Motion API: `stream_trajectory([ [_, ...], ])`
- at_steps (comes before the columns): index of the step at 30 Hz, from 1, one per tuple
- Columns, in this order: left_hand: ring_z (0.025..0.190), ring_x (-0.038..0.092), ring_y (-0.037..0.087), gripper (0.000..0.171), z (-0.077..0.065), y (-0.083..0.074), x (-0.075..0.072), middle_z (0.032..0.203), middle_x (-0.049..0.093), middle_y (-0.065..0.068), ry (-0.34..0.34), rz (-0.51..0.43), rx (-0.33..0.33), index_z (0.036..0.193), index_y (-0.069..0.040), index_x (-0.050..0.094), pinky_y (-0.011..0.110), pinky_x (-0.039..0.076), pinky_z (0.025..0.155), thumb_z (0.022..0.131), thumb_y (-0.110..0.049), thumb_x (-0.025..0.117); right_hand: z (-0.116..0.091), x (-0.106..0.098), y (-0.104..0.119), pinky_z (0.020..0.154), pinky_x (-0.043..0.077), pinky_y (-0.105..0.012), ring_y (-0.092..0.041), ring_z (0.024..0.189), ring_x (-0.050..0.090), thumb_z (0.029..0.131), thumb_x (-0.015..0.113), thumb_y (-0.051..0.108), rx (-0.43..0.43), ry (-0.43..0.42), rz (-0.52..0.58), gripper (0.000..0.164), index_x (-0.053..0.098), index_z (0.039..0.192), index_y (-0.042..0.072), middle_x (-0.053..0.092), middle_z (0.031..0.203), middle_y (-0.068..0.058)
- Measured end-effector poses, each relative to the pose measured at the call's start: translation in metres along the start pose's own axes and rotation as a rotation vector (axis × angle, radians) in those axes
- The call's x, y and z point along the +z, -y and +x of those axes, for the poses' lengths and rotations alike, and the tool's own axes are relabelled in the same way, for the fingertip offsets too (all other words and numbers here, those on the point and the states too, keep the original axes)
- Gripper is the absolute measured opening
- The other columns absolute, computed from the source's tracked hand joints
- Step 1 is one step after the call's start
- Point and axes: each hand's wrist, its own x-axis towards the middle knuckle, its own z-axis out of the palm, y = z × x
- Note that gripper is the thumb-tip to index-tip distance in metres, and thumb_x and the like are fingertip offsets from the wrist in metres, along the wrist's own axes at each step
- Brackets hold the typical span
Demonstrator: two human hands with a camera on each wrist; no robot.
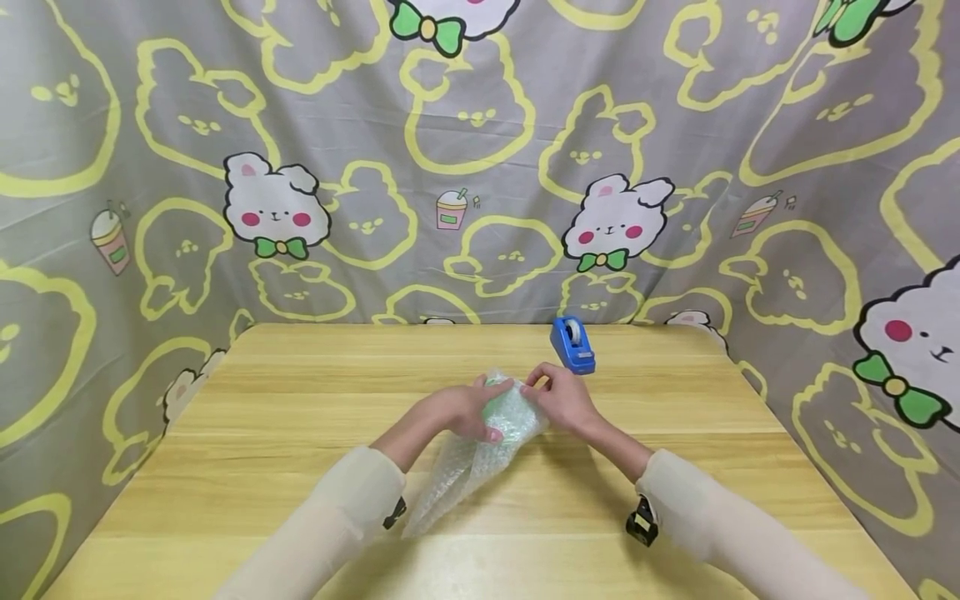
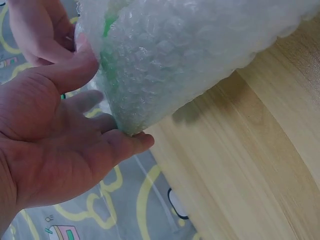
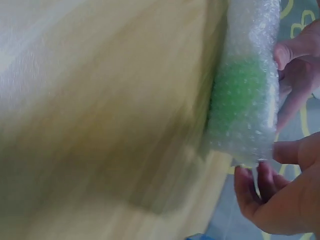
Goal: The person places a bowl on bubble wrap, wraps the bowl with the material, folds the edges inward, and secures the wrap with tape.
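A green object (image 3: 240, 92) shows through the bubble wrap (image 1: 516, 421) folded around it; the wrap hides its kind. My left hand (image 1: 467, 411) holds this bundle from the left, thumb on the near face and fingers along its far edge. At the upper right corner, my right hand (image 1: 564, 397) pinches the wrap's edge between thumb and fingers. In the right wrist view that hand's fingertips (image 3: 262, 167) are right at the end of the bundle. A loose tail of wrap trails toward the near left.
A blue tape dispenser (image 1: 573, 354) with a roll of clear tape stands just beyond my right hand. The wooden table (image 1: 300, 408) is bounded at the back and sides by a grey curtain (image 1: 360, 108) with cartoon prints.
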Motion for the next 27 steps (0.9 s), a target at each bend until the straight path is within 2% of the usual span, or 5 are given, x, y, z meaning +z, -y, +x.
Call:
stream_trajectory([
  [3, 0.141, 0.046, 0.037, 0.091, 0.0, 0.0, 0.0, 0.171, 0.01, 0.016, -0.001, -0.011, 0.002, 0.162, -0.04, 0.018, 0.052, 0.043, 0.111, 0.091, -0.037, 0.074, -0.006, -0.005, 0.005, 0.056, 0.048, -0.029, -0.018, 0.067, 0.059, 0.095, 0.071, 0.019, -0.092, 0.015, -0.103, 0.026, 0.067, 0.114, 0.002, 0.066, 0.079, -0.009],
  [6, 0.139, 0.049, 0.038, 0.092, 0.0, 0.001, -0.001, 0.17, 0.011, 0.018, -0.004, -0.007, 0.01, 0.162, -0.039, 0.018, 0.052, 0.044, 0.11, 0.091, -0.036, 0.075, -0.015, -0.009, 0.013, 0.073, 0.057, -0.042, -0.03, 0.092, 0.067, 0.095, 0.073, 0.025, -0.183, 0.058, -0.222, 0.048, 0.059, 0.133, 0.001, 0.071, 0.103, -0.017],
  [8, 0.137, 0.051, 0.038, 0.093, 0.001, 0.001, -0.001, 0.17, 0.012, 0.019, -0.01, -0.001, 0.018, 0.163, -0.038, 0.017, 0.052, 0.045, 0.11, 0.09, -0.036, 0.075, -0.02, -0.01, 0.018, 0.087, 0.056, -0.053, -0.039, 0.111, 0.064, 0.093, 0.075, 0.033, -0.222, 0.115, -0.28, 0.064, 0.051, 0.142, 0.001, 0.067, 0.122, -0.023],
  [14, 0.136, 0.052, 0.039, 0.096, 0.001, 0.003, -0.001, 0.17, 0.012, 0.019, -0.024, 0.015, 0.032, 0.163, -0.037, 0.016, 0.051, 0.044, 0.111, 0.089, -0.041, 0.076, -0.03, -0.006, 0.022, 0.107, 0.042, -0.066, -0.052, 0.139, 0.042, 0.089, 0.075, 0.048, -0.141, 0.308, -0.285, 0.096, 0.027, 0.159, 0.004, 0.04, 0.154, -0.031],
  [27, 0.146, 0.038, 0.044, 0.096, -0.003, 0.007, 0.001, 0.169, 0.01, 0.02, -0.03, -0.012, 0.078, 0.164, -0.036, 0.012, 0.056, 0.035, 0.117, 0.091, -0.041, 0.074, -0.019, -0.008, 0.022, 0.115, 0.034, -0.063, -0.05, 0.146, 0.031, 0.089, 0.074, 0.052, -0.087, 0.463, -0.292, 0.108, 0.012, 0.162, 0.002, 0.028, 0.161, -0.031],
])
